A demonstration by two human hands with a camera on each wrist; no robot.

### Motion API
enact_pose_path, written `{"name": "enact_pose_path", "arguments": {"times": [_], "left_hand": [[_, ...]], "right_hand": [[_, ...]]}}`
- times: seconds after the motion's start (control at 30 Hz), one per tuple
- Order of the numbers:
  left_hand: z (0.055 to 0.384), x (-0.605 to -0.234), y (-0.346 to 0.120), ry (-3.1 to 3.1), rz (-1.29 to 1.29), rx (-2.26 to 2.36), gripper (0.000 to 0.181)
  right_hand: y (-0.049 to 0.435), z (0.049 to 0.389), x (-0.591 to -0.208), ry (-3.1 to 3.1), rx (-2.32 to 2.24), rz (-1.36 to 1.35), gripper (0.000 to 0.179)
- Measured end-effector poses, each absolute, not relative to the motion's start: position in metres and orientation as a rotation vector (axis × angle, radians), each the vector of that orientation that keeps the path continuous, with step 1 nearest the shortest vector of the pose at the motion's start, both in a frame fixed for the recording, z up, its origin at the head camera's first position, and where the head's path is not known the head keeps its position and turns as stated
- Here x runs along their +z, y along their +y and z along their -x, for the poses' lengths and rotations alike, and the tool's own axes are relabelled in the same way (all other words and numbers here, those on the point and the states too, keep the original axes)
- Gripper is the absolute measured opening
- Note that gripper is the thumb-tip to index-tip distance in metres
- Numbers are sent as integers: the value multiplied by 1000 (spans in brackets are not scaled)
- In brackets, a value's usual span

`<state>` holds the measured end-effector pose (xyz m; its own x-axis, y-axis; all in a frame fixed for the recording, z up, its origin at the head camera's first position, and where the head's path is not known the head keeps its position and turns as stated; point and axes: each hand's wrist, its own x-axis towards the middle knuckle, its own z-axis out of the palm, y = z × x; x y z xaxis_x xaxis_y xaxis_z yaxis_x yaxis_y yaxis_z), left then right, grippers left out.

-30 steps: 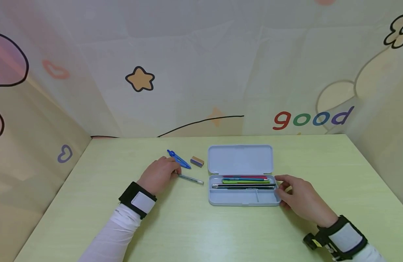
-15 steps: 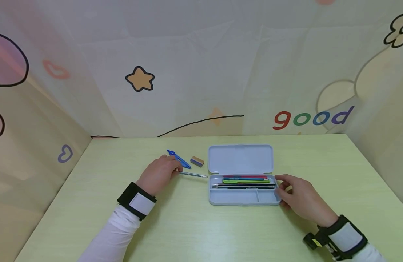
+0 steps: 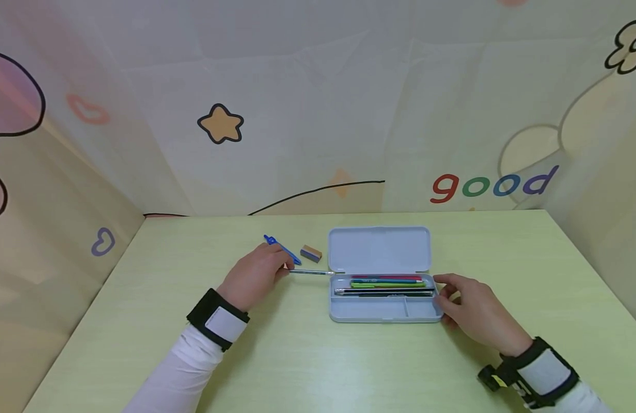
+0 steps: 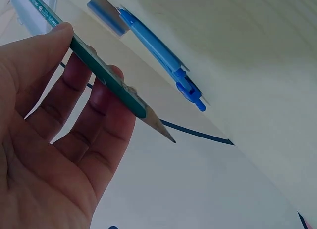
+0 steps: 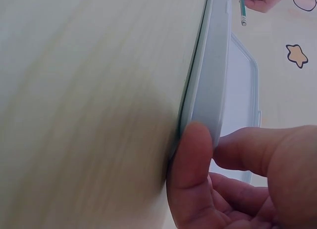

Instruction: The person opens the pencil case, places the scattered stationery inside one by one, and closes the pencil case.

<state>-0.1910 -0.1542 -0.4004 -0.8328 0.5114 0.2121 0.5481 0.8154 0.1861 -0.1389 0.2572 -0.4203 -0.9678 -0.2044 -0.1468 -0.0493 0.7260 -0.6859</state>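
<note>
My left hand (image 3: 256, 276) pinches a green pencil (image 4: 106, 78) between thumb and fingertips. Its sharpened tip points back past the fingers in the left wrist view, and its other end reaches the left side of the pencil case (image 3: 367, 312) in the head view. The pale blue case lies open, lid folded back, with several pencils (image 3: 385, 285) in its rear compartment. At the case's right end, my right hand (image 3: 473, 310) grips the rim between thumb and fingers. A blue drawing compass (image 4: 153, 43) lies just beyond the left hand, which partly covers it in the head view.
An eraser (image 3: 311, 253) in a blue-and-tan colouring lies between the compass and the case lid (image 3: 380, 249). Behind the pale wooden table (image 3: 276, 367) hangs a printed cloth (image 3: 307, 115), which continues along both sides.
The left hand has shifted slightly right, and the pencil has swung level, its far end rising to the case's left side. The right hand and case stay in place.
</note>
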Motion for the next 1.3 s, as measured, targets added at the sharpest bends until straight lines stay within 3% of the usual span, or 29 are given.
{"name": "enact_pose_path", "arguments": {"times": [1.3], "left_hand": [[171, -378, -119, -2798, 942, -408, 13]], "right_hand": [[255, 139, -421, 2718, -1075, 178, 48]]}}
